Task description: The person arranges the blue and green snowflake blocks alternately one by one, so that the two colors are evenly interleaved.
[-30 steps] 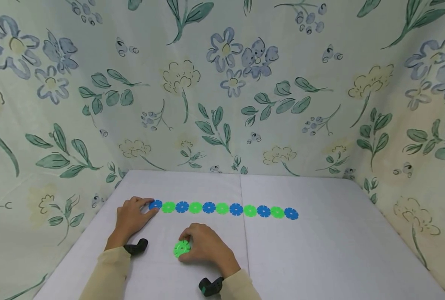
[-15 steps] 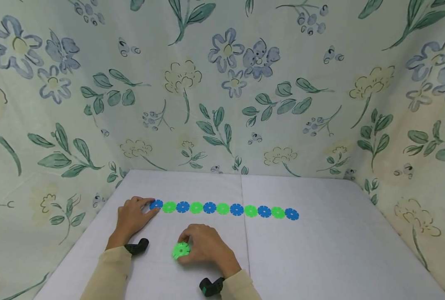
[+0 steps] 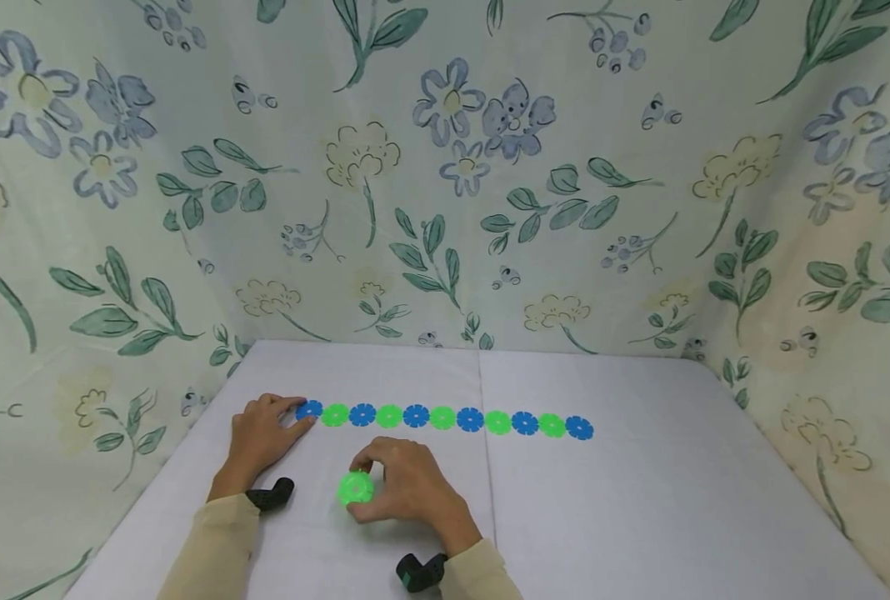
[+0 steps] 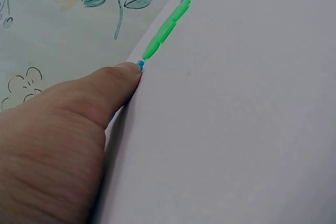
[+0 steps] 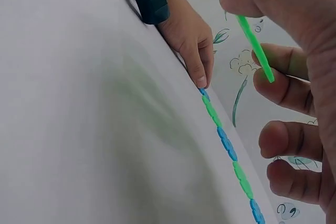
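A row of flat, notched plastic discs, blue and green by turns, lies across the white table in the head view. My left hand (image 3: 263, 435) pinches the blue notched disc (image 3: 310, 409) at the row's left end between thumb and finger. Nearer to me, my right hand (image 3: 407, 483) holds a green notched disc (image 3: 356, 488) by its edges. In the right wrist view that green disc (image 5: 255, 48) appears edge-on between thumb and fingertips, raised off the table. The left wrist view shows my thumb (image 4: 118, 80) at the blue disc, which it mostly hides.
The row runs right to another blue disc (image 3: 579, 428). White cloth with a crease covers the table (image 3: 640, 500). A flowered curtain (image 3: 445, 208) stands behind and at both sides. Each wrist wears a black camera, such as the right one (image 3: 421, 573).
My right hand has shifted slightly left and up with the green disc, which now faces the head camera at a different angle. My left hand stays at the row's left end.
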Demonstrator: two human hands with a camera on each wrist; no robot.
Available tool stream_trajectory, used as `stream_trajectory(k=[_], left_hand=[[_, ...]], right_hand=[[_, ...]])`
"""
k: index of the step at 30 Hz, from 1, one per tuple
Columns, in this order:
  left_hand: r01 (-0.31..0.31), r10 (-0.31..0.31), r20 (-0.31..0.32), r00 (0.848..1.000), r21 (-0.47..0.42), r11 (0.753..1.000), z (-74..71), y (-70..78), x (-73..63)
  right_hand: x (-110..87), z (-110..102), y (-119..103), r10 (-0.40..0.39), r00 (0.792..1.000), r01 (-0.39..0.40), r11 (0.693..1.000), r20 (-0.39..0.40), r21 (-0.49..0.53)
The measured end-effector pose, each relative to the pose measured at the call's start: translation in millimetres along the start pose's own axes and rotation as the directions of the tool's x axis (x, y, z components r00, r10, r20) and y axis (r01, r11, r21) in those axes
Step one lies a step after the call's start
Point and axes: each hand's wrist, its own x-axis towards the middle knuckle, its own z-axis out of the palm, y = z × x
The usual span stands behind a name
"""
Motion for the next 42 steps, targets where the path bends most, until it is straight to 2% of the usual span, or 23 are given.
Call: stream_trajectory(k=[5,11,18,23,27,34,38,42], left_hand=[[0.002,-0.002,0.002,1.0,-0.001,1.0,1.1,-1.8,1.2],[0.002,-0.002,0.003,1.0,-0.007,1.0,3.0,0.5,3.4],[0.018,-0.018,0.03,0.999,-0.006,1.0,-1.8,0.5,3.1],[0.013,-0.013,0.037,0.999,-0.008,1.0,-1.9,-1.2,5.1],[0.018,-0.017,0.044,0.999,-0.009,1.0,-1.9,-1.1,4.2],[0.001,0.0,0.046,0.999,-0.023,1.0,1.7,-0.1,5.3],[0.005,-0.004,0.037,0.999,-0.026,1.0,-0.3,0.3,2.0],[0.006,-0.005,0.032,0.999,-0.026,1.0,-3.7,0.5,-0.7]], right_hand=[[2.5,-10,-3,-0.02,0.999,0.02,1.0,-0.05,-0.009],[1.5,-28,-8,-0.101,0.985,0.094,0.994,-0.142,-0.059],[1.2,-49,-7,-0.147,0.975,0.13,0.986,-0.17,-0.107],[4.8,-69,0,-0.232,0.943,0.186,0.962,-0.24,-0.202],[6.4,-91,5,-0.274,0.927,0.207,0.943,-0.255,-0.263],[-7.0,-129,17,-0.236,0.915,0.136,0.944,-0.326,-0.302],[-21.5,-143,30,-0.172,0.914,0.054,0.949,-0.367,-0.31],[-38.2,-155,46,-0.101,0.905,-0.046,0.943,-0.413,-0.331]])
